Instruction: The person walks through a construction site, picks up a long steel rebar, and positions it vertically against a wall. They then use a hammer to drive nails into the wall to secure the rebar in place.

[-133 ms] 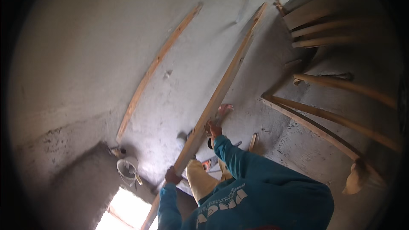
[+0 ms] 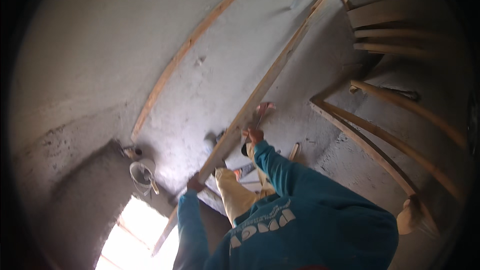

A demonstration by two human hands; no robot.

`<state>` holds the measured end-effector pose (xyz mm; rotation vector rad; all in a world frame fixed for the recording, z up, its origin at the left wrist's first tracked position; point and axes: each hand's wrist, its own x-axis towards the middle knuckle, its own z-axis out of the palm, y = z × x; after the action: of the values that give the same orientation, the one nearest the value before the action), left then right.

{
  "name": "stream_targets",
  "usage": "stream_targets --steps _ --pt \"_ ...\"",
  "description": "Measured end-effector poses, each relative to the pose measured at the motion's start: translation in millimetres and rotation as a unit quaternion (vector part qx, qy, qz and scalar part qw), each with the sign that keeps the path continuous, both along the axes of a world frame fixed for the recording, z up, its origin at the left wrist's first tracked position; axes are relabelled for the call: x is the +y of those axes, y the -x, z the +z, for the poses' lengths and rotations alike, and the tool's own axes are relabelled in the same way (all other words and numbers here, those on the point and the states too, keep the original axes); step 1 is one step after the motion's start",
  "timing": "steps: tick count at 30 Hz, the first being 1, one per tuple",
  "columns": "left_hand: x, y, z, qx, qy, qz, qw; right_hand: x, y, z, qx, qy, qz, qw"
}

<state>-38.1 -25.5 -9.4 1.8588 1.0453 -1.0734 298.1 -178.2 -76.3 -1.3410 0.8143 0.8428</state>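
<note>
A long wooden board (image 2: 267,82) runs slantwise from the upper right down past my legs. Around its near part my left hand (image 2: 196,183) is closed, gripping the edge. My right hand (image 2: 255,135) is closed beside the board's middle, wrapped round the handle of a hammer. The hammer's reddish head (image 2: 266,106) points away from me, close to the board's right side. Whether the right hand also touches the board, I cannot tell. Between my legs and the board, an orange and dark tool (image 2: 242,171) is partly hidden.
Another wooden strip (image 2: 190,45) lies left on the grey concrete. A pale bucket (image 2: 142,175) stands at lower left, near a bright opening (image 2: 132,235). At right, several timbers (image 2: 370,145) lie at angles, with more stacked boards (image 2: 385,32) beyond. A short wood piece (image 2: 295,151) lies by my right arm.
The view has shifted, so most things sit higher in the picture. Both hands keep their grips.
</note>
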Motion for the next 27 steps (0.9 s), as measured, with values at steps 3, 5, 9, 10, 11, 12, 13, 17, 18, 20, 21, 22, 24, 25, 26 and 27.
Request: stream_targets --steps 3,5,9,10,11,12,13,17,18,20,21,22,24,25,26,27 --pt "15 13 -51 -0.038 0.005 -0.017 0.999 -22 -19 -3 0.071 -0.064 0.031 0.995" --pt "9 25 -76 -0.018 -0.065 -0.012 0.998 -51 -35 13 0.132 -0.080 0.122 0.980" --pt "17 31 -145 -0.017 0.014 0.043 0.999 -93 -43 47 0.114 -0.004 0.177 0.978" --pt "17 34 -159 -0.016 -0.011 -0.003 1.000 -98 -41 52 0.127 -0.001 0.179 0.976" --pt "24 27 -179 0.026 0.039 -0.045 0.998 -102 -38 57 0.153 -0.007 0.168 0.974" --pt "23 22 -197 0.057 0.026 -0.021 0.998 -106 -32 60 0.122 0.038 0.176 0.976" --pt "16 29 -205 0.002 -0.016 0.009 1.000 -108 -26 59 0.133 0.056 0.170 0.975" --pt "6 17 -244 -0.015 -0.055 0.087 0.995 -116 -5 59 0.103 0.136 0.233 0.957" --pt "4 10 -253 -0.021 -0.054 0.107 0.993 -118 -5 56 0.098 0.145 0.247 0.953" --pt "-2 9 -258 -0.046 -0.085 0.138 0.986 -119 -4 59 0.104 0.143 0.276 0.945" --pt "0 6 -262 -0.045 -0.087 0.151 0.984 -115 -7 57 0.097 0.150 0.296 0.938" --pt "-5 13 -259 -0.044 -0.095 0.166 0.981 -114 -5 55 0.088 0.152 0.313 0.933" --pt "-6 4 -262 0.000 -0.108 0.138 0.985 -102 -7 54 0.063 0.148 0.333 0.929" --pt "-10 7 -259 -0.018 -0.102 0.130 0.986 -100 -3 57 0.060 0.205 0.339 0.916" --pt "-12 5 -257 -0.040 -0.153 0.112 0.981 -95 -4 56 0.045 0.200 0.354 0.913" --pt "-16 6 -256 -0.080 -0.192 0.129 0.970 -91 -1 55 0.020 0.188 0.376 0.907"
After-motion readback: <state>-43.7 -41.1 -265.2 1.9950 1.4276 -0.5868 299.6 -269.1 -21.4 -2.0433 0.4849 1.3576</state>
